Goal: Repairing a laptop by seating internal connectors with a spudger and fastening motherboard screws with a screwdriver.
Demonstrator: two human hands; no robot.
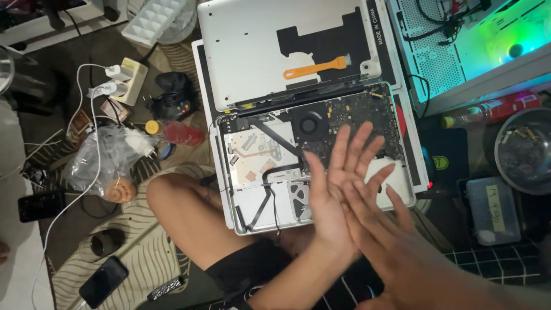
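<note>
head view: both hands hover palm to palm above the opened silver laptop with its bottom cover off [252, 172]. left hand [333, 189] is flat, fingers [359, 143] spread straight and released, holding nothing, tips over the dark green circuit board [350, 115] just right of the round black fan [310, 123]. right hand [379, 229] lies against the left palm, fingers stretched out, also gripping nothing. laptop sits on the floor in front of the person's bare knee [178, 201], under and beyond the fingers, not touched as far as i can tell. removed silver bottom cover [252, 51] lies just behind it with an orange plastic pry tool [315, 69] on top. red bottle with yellow cap [175, 132] to the left, black phone [103, 281] near left.
</note>
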